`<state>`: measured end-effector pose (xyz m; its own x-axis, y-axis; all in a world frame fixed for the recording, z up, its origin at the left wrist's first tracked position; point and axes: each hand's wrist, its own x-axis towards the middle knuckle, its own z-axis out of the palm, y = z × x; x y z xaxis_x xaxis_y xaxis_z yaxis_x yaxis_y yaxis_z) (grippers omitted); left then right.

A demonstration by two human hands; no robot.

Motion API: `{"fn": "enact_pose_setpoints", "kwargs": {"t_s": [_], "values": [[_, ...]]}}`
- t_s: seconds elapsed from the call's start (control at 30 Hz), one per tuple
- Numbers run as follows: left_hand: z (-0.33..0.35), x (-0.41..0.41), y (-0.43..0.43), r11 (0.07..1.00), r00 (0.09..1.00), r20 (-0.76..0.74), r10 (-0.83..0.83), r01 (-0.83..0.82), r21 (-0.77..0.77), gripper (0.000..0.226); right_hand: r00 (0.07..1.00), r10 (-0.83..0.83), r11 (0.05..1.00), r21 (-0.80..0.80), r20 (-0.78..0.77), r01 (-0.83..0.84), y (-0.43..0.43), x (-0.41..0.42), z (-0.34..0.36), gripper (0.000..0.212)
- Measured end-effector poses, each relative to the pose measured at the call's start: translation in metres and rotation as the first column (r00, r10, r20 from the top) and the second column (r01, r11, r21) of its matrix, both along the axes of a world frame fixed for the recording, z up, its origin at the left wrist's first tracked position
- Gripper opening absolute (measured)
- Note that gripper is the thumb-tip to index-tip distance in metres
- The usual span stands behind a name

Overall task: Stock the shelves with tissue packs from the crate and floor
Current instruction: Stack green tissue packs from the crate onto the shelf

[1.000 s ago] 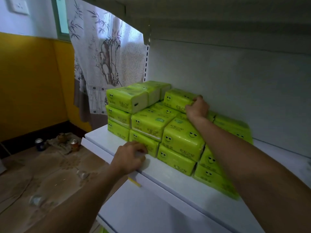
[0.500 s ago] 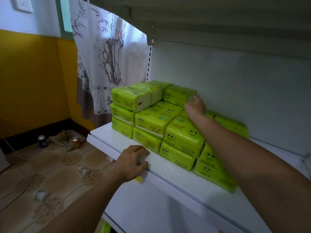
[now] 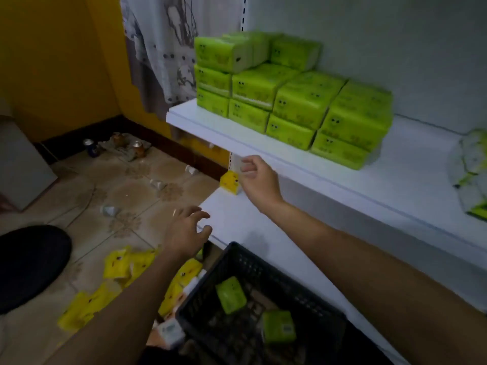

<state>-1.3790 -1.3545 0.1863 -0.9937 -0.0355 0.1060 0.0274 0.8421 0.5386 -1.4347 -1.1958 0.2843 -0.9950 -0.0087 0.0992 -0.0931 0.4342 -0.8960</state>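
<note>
Several green tissue packs (image 3: 295,96) stand stacked on the white upper shelf (image 3: 237,143). Below, a black crate (image 3: 253,262) holds two green packs (image 3: 231,294). Yellow tissue packs (image 3: 123,264) lie scattered on the tiled floor left of the crate. A single yellow pack (image 3: 229,182) sits at the back left of the lower shelf (image 3: 237,219). My left hand (image 3: 185,234) hovers over the lower shelf's front corner with fingers spread, holding nothing. My right hand (image 3: 259,177) hangs in front of the upper shelf's edge, beside the yellow pack, fingers loosely curled and empty.
A white-and-green bag (image 3: 471,167) lies at the upper shelf's right end. Cans (image 3: 91,147) and litter sit on the floor by the yellow wall. A dark round object (image 3: 29,264) fills the lower left. A patterned curtain (image 3: 163,48) hangs left of the shelves.
My view has tipped downward, bringing the crate and floor packs into sight. My right hand has left the top green pack and come down. My left hand has let go of the shelf edge and dropped lower.
</note>
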Motion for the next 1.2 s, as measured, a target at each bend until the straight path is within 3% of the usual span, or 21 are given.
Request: {"fn": "enact_pose_setpoints", "kwargs": {"t_s": [0.17,0.3,0.4,0.57,0.73,0.9,1.0,1.07,1.13,1.2], "values": [[-0.097,0.040,0.019,0.998,0.981,0.183,-0.061,0.054,0.042,0.064,0.945,-0.027,0.996,0.089,0.327,-0.003,0.023,0.034,-0.135,0.037],[-0.173,0.051,0.047,0.984,0.923,0.376,-0.082,0.014,0.180,0.050,0.866,-0.133,0.980,0.196,0.482,0.042,0.047,0.053,-0.232,0.037],[-0.225,0.051,0.068,0.954,0.892,0.450,-0.039,-0.101,0.283,0.029,0.791,-0.179,0.977,0.198,0.585,0.074,0.058,0.063,-0.299,0.037],[-0.305,0.040,0.091,0.881,0.751,0.651,0.113,-0.378,0.283,0.034,0.674,-0.213,0.973,0.217,0.708,0.080,0.067,0.072,-0.397,0.040],[-0.355,0.026,0.100,0.810,0.604,0.778,0.173,-0.537,0.237,0.042,0.606,-0.157,0.973,0.227,0.780,-0.040,0.060,0.053,-0.448,0.041],[-0.392,0.021,0.112,0.633,0.462,0.843,0.277,-0.747,0.201,0.035,0.617,-0.084,0.947,0.255,0.783,-0.194,0.045,0.027,-0.485,0.044],[-0.406,0.026,0.119,0.603,0.406,0.880,0.248,-0.776,0.188,0.031,0.611,-0.001,0.920,0.240,0.792,-0.310,0.042,0.012,-0.493,0.062],[-0.412,0.029,0.122,0.595,0.389,0.897,0.211,-0.779,0.198,0.033,0.571,-0.019,0.923,0.234,0.821,-0.305,0.044,0.005,-0.500,0.073],[-0.417,0.032,0.125,0.598,0.407,0.895,0.181,-0.768,0.228,0.041,0.556,-0.073,0.933,0.254,0.828,-0.255,0.046,0.005,-0.506,0.064],[-0.422,0.036,0.125,0.579,0.444,0.876,0.190,-0.771,0.265,0.053,0.613,-0.122,0.884,0.366,0.781,-0.290,0.049,0.005,-0.511,0.059]]}}
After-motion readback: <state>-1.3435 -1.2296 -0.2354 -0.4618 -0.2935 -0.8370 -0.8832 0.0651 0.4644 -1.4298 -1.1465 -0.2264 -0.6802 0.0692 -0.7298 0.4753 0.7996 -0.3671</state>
